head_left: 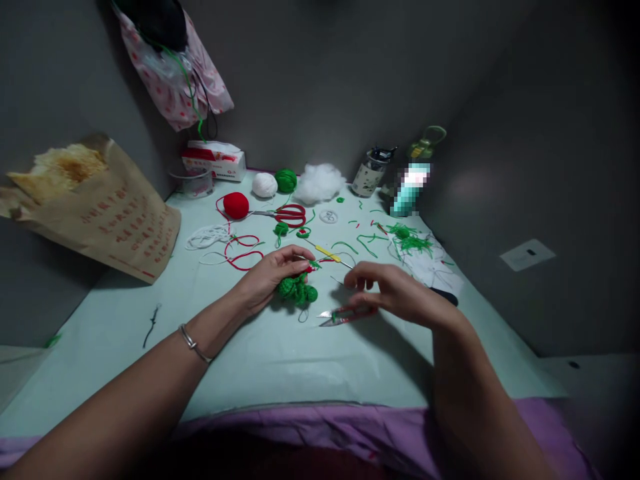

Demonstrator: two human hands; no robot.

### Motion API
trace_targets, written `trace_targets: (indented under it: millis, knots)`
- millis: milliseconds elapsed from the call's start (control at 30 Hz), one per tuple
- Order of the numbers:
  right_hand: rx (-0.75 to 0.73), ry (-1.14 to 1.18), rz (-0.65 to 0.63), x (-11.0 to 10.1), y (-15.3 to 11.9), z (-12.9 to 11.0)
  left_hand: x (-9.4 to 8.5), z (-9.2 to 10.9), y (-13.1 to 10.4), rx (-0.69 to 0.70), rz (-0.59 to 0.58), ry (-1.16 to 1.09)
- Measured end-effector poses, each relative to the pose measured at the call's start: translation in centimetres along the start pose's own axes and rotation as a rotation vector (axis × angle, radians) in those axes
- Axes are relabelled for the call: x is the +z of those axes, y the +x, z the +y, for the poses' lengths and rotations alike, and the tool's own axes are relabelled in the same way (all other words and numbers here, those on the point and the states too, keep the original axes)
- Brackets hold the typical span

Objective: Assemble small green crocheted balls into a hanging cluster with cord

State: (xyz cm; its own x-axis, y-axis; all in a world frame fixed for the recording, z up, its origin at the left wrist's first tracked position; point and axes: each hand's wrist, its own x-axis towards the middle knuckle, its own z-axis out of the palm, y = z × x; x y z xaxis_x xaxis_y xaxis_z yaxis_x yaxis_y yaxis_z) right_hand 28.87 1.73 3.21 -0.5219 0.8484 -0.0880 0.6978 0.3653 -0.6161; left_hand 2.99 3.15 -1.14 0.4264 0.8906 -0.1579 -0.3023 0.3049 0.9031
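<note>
My left hand (280,270) is closed around a green crocheted piece (297,290) made of rounded lumps, with a bit of red and white at its top. A small dark loop of thread (303,315) hangs below it. To the right, my right hand (385,290) is curled over red-handled thread snips (345,316), its thumb against the handles. The blades point left and stand apart. A thin needle-like thing (337,281) reaches to the right fingertips; whether they grip it is unclear. Just beyond both hands lies a yellow crochet hook (327,253).
Red yarn (236,205), white yarn (265,185), green yarn (286,181), stuffing (320,183) and red scissors (290,215) lie at the back. Green scraps (413,240) are at right. A paper bag (110,213) stands left; a pen cup (370,175) stands back right.
</note>
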Motion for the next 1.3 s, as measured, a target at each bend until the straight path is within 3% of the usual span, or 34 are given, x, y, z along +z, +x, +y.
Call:
trace_targets:
  millis: [67,167,300,567,800,1300]
  knots:
    - [-0.044,-0.122,-0.121,0.2,-1.2,-0.3,-0.2,0.2,0.1,0.017,-0.002,-0.016]
    - [-0.100,-0.233,-0.161,1.3,-2.3,-1.1,-0.5,0.1,0.2,0.039,-0.028,-0.004]
    - [-0.124,-0.151,-0.200,1.7,-2.7,-1.4,-0.5,-0.3,0.2,0.068,-0.030,0.067]
    - [-0.024,0.089,0.078,-0.7,-1.5,-1.2,-0.3,-0.7,0.0,0.059,0.029,0.237]
    - [0.021,-0.037,0.087,0.1,0.3,-2.3,-0.1,-0.5,-0.2,0.096,0.036,0.230]
    - [-0.018,0.008,0.183,1.8,1.8,-2.1,0.1,-0.8,-0.2,0.058,-0.003,0.193]
